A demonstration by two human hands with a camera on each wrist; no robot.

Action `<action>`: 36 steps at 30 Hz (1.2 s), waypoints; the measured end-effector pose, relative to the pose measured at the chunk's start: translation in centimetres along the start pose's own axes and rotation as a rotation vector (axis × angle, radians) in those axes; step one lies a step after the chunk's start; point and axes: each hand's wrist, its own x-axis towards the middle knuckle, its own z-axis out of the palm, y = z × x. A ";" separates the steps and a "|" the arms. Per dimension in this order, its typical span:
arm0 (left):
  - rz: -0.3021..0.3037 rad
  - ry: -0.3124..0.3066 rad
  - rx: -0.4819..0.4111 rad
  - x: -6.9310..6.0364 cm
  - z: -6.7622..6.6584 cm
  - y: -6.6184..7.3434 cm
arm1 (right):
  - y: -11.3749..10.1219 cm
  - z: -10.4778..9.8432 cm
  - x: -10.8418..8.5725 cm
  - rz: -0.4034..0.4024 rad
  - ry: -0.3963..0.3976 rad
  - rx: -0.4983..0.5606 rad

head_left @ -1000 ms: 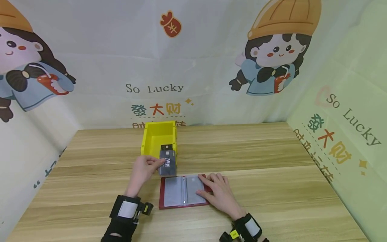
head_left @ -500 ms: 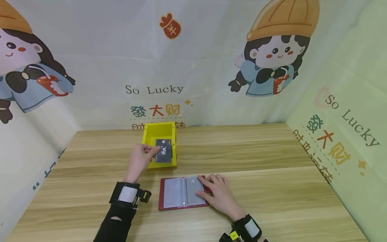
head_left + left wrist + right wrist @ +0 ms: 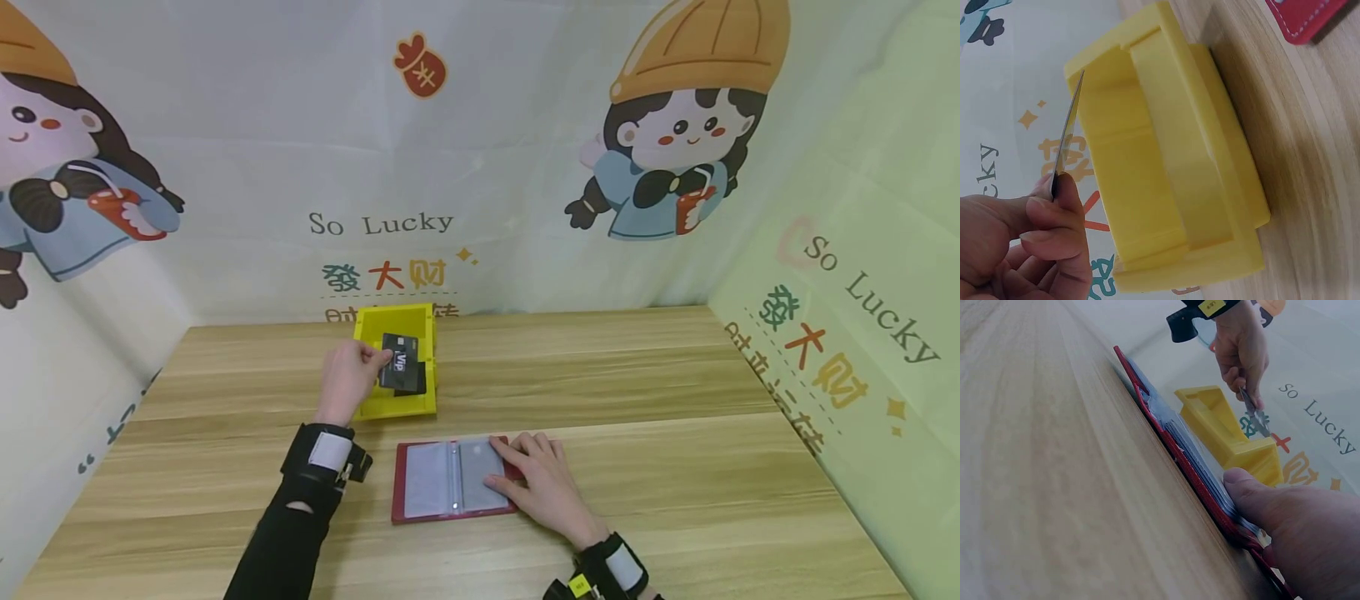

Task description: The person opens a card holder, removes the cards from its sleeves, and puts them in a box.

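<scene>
A dark grey card (image 3: 400, 360) printed "Vip" is pinched between the thumb and fingers of my left hand (image 3: 348, 371), above the yellow bin (image 3: 431, 329). Below its lower right edge shows another black card-like shape (image 3: 411, 390); I cannot tell whether it is held too or lies in the bin. In the left wrist view the card (image 3: 1067, 131) appears nearly edge-on. My right hand (image 3: 546, 487) rests on the right side of an opened card holder (image 3: 427, 482) with a red cover and clear sleeves. In the right wrist view its thumb (image 3: 1241, 481) lies on the sleeve edges.
The bin stands toward the back of the wooden table (image 3: 637, 383), beyond the card holder. A white printed cloth (image 3: 517, 192) hangs behind the table and along its sides. Black straps with small cameras (image 3: 330, 454) sit on both wrists.
My left hand has carried the Vip card away from just behind the card holder, back and slightly left over the bin. The right hand and card holder have stayed in place.
</scene>
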 end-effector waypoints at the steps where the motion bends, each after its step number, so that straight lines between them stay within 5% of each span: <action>1: -0.006 0.000 0.008 0.1 0.1 0.0 | 0.0 0.0 0.0 -0.001 0.001 -0.001; 19: -0.014 -0.062 0.158 1.7 2.4 1.2 | 0.1 0.1 -0.1 -0.002 -0.001 0.003; 36: -0.074 -0.106 0.245 2.9 4.2 0.8 | 0.1 0.0 0.0 -0.006 0.004 0.002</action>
